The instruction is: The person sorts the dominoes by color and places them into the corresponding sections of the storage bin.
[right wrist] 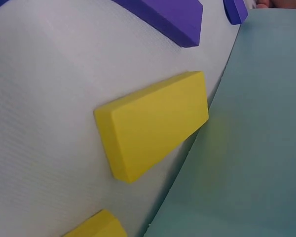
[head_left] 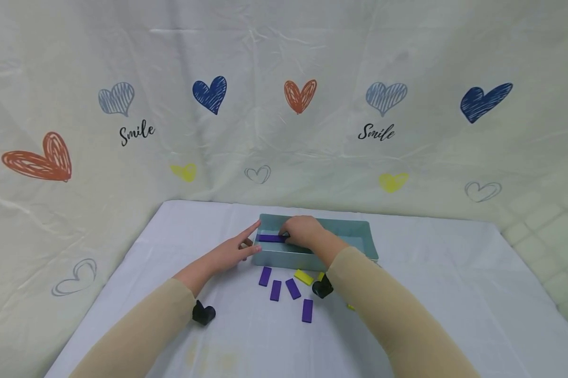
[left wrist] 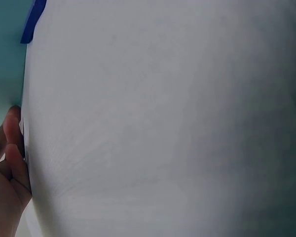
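Left hand [head_left: 229, 254], fingers apart, touches left end of teal box [head_left: 284, 258]; right hand [head_left: 305, 232], grip together on purple strip [head_left: 271, 238] in box's left half, purple blocks [head_left: 275, 290] nearer on desk [head_left: 246, 325].

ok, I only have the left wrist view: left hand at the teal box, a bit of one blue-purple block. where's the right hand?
Observer: Head view: right hand is reaching into the teal box, fingers at the right end of a purple strip. Can't tell if it's gripping.

Operator: anything loose outside the box?

Observer: Head view shows four purple blocks on the white cloth, on the wearer's side of the box.

Operator: any yellow?

Observer: Yes. Right wrist view has one yellow block whole, lying close beside the box wall; can't tell if they touch.
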The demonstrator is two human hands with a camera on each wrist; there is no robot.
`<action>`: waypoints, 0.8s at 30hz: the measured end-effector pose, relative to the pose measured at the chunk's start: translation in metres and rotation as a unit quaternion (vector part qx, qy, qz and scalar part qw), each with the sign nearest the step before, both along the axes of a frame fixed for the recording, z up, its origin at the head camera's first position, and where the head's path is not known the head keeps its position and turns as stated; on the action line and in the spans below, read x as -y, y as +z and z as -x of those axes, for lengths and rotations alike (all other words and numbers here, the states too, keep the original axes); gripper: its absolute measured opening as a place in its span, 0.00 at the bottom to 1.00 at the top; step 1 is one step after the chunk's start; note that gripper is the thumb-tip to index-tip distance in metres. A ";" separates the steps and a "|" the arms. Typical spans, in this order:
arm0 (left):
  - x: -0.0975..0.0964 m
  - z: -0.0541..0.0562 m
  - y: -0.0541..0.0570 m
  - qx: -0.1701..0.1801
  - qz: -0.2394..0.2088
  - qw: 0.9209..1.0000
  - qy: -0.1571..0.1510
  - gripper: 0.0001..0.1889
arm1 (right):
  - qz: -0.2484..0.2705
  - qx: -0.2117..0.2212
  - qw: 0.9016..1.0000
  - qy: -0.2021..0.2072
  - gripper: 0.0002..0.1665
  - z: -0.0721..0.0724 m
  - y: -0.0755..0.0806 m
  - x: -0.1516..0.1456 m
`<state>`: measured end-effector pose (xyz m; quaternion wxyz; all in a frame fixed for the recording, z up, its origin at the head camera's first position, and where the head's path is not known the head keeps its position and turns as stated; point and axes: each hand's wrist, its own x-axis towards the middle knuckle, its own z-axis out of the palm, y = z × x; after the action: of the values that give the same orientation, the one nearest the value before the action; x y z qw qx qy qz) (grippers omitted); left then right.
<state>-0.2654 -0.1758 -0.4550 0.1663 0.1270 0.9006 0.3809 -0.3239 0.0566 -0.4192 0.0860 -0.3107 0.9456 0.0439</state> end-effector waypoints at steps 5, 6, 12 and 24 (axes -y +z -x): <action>0.000 0.000 -0.001 0.000 -0.002 1.000 0.001 0.40 | 0.001 0.004 1.000 -0.003 0.19 -0.001 0.000 0.000; 0.000 0.000 -0.001 0.000 -0.002 1.000 0.001 0.40 | 0.003 0.004 1.000 -0.003 0.19 -0.001 0.000 0.000; -0.001 -0.001 0.001 -0.001 -0.006 1.000 -0.001 0.40 | 0.021 0.010 1.000 -0.007 0.20 -0.002 0.003 -0.001; -0.002 -0.001 0.000 0.000 -0.007 1.000 0.001 0.39 | 0.059 0.023 0.998 -0.025 0.20 -0.007 0.021 -0.005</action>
<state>-0.2645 -0.1739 -0.4554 0.1651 0.1268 0.8982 0.3871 -0.3174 0.0617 -0.3983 0.0905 -0.2923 0.9518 -0.0209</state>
